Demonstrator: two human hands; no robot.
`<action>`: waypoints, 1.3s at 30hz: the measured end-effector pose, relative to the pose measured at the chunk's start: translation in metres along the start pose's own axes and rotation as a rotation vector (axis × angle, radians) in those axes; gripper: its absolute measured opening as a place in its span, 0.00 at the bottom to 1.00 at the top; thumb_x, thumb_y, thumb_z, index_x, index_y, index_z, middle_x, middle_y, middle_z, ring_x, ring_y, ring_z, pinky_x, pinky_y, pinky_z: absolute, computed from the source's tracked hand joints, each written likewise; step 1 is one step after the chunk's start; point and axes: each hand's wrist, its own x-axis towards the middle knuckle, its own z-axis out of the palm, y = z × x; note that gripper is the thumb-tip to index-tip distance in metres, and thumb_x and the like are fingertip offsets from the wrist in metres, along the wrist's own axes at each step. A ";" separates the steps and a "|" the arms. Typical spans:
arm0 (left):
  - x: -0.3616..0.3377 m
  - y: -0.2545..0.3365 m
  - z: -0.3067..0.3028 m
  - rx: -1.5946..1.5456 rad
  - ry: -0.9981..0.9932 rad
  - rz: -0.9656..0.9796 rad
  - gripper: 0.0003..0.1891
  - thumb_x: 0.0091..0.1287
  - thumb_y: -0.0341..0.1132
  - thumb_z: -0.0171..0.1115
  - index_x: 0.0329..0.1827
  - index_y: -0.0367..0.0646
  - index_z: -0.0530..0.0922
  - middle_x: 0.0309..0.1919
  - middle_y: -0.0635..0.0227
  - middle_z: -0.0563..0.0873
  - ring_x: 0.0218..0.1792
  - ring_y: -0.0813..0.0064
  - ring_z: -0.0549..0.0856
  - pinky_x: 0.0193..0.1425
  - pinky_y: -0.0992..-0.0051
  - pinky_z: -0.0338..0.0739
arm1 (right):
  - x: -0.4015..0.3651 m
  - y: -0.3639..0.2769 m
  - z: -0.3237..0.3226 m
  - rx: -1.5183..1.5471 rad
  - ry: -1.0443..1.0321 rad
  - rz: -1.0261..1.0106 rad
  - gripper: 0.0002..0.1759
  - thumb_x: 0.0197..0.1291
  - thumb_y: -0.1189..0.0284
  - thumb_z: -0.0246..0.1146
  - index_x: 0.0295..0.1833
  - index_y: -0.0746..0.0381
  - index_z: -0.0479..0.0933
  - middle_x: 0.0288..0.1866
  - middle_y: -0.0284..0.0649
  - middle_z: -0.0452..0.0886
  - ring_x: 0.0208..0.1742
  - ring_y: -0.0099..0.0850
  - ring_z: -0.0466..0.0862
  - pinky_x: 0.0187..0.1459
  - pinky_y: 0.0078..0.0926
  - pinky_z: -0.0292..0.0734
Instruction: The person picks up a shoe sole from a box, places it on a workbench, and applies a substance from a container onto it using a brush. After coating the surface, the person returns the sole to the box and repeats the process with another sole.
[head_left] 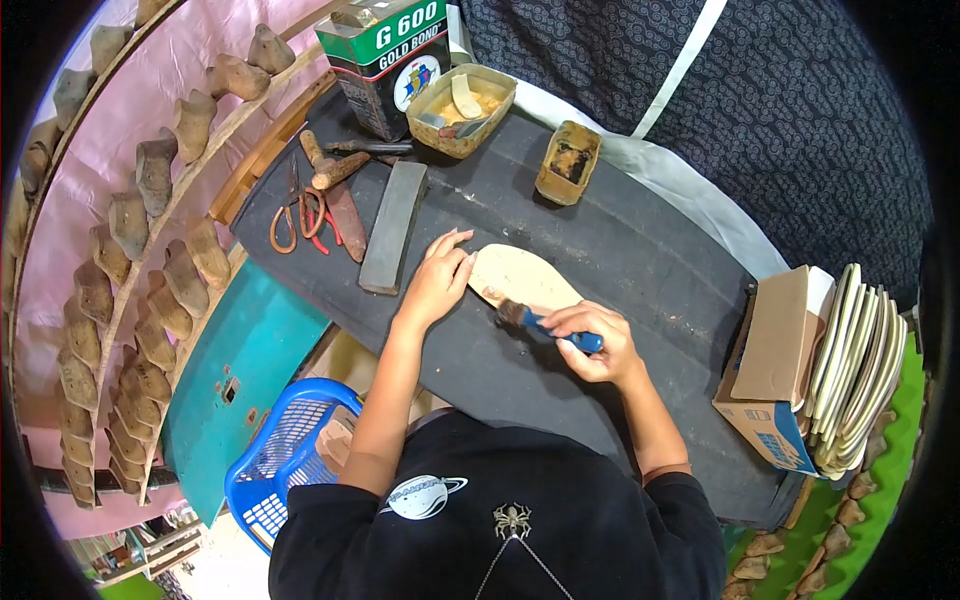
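The insole lies flat on the black work surface, between both hands. The left hand rests with fingers spread, fingertips pressing the insole's left end. The right hand is closed in a fist around the blue handle of a brush, whose bristles touch the insole's near edge. The insole sits just beyond and left of that grip. A sharpening stone, scissors, an adhesive can and a stack of insoles lie further off.
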 end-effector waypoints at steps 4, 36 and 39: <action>0.000 0.000 0.000 0.010 -0.001 -0.004 0.11 0.62 0.33 0.51 0.26 0.33 0.73 0.50 0.56 0.75 0.57 0.55 0.69 0.58 0.65 0.64 | -0.003 -0.002 -0.005 0.008 0.085 -0.039 0.05 0.39 0.81 0.60 0.26 0.65 0.72 0.29 0.44 0.80 0.30 0.36 0.81 0.34 0.27 0.75; 0.000 0.000 0.000 0.012 -0.022 -0.023 0.12 0.62 0.34 0.51 0.26 0.33 0.73 0.52 0.56 0.74 0.58 0.55 0.68 0.59 0.65 0.62 | -0.006 0.013 -0.003 -0.070 0.134 -0.084 0.05 0.44 0.78 0.60 0.28 0.65 0.71 0.30 0.43 0.80 0.30 0.33 0.80 0.33 0.27 0.74; 0.000 0.000 0.000 0.015 -0.026 -0.027 0.12 0.62 0.34 0.51 0.26 0.33 0.73 0.52 0.56 0.74 0.58 0.55 0.67 0.59 0.65 0.62 | -0.011 0.016 -0.006 -0.069 0.233 -0.127 0.04 0.43 0.78 0.59 0.24 0.64 0.70 0.24 0.42 0.79 0.24 0.32 0.79 0.26 0.25 0.72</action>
